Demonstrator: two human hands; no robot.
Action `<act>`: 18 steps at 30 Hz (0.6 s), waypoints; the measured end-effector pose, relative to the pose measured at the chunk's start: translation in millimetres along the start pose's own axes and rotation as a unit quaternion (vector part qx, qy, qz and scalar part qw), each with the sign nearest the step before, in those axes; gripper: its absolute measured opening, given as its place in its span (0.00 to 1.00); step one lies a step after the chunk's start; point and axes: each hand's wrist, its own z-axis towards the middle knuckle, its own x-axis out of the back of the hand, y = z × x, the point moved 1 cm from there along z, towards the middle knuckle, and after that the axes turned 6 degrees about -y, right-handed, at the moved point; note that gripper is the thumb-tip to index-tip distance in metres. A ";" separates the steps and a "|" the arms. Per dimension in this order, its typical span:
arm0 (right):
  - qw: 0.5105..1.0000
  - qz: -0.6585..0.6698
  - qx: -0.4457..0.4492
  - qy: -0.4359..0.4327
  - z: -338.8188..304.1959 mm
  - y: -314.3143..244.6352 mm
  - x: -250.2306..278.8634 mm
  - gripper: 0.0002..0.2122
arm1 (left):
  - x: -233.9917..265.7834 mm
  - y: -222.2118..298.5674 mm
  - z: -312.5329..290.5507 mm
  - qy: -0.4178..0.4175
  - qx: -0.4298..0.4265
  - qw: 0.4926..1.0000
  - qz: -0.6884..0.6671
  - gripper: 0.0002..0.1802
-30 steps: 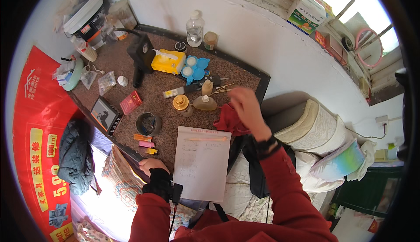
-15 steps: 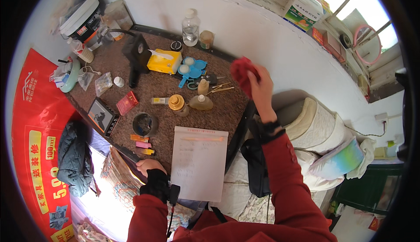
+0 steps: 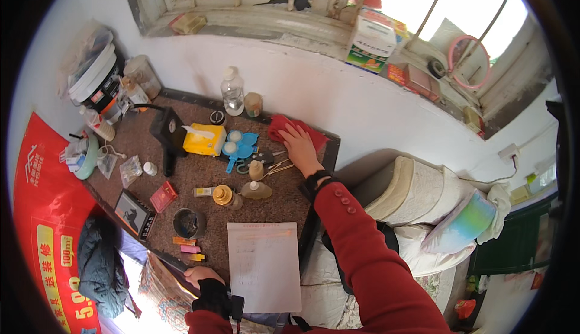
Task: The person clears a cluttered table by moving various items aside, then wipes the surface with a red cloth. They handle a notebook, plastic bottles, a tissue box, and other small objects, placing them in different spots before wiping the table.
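My right hand [image 3: 299, 147] lies with fingers spread on a red cloth [image 3: 315, 136] at the far right corner of the table. The cloth is bunched beside the fingers and touches the tabletop. My left hand [image 3: 204, 276] is at the table's front edge, its fingers curled there and partly hidden. Right of it lies a white pad of paper [image 3: 264, 273] with faint writing. Closest to my right hand are a pair of thin wooden-coloured tongs or sticks [image 3: 281, 167], a small tan bottle [image 3: 256, 170] and a dark tool [image 3: 263, 157].
Along the wall stand a clear bottle [image 3: 232, 92] and a small jar [image 3: 253, 104]. Mid-table are a yellow tissue pack [image 3: 204, 141], a blue egg-shaped tray [image 3: 244, 145], a gold-capped bottle [image 3: 223, 195] and a dark glass cup [image 3: 189, 223]. Several lighters [image 3: 190, 249] lie near my left hand.
My right hand has come down from the air with the red cloth onto the table's far right corner, and its fingers have spread. My left hand stays at the front edge. The view has tilted up.
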 end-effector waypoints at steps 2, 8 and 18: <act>0.999 -0.014 -0.033 0.018 -24.4 15.7 16.6 0.19 | -12.7 -4.1 8.0 0.017 0.063 0.988 -0.139 0.24; 0.995 -0.011 -0.098 0.035 -69.7 45.2 41.4 0.18 | -0.3 4.2 3.1 -0.004 -0.016 0.999 -0.027 0.22; 0.985 0.081 -0.093 0.123 -178.4 -16.4 43.2 0.19 | -20.6 -1.8 29.8 -0.063 -0.143 0.954 0.255 0.29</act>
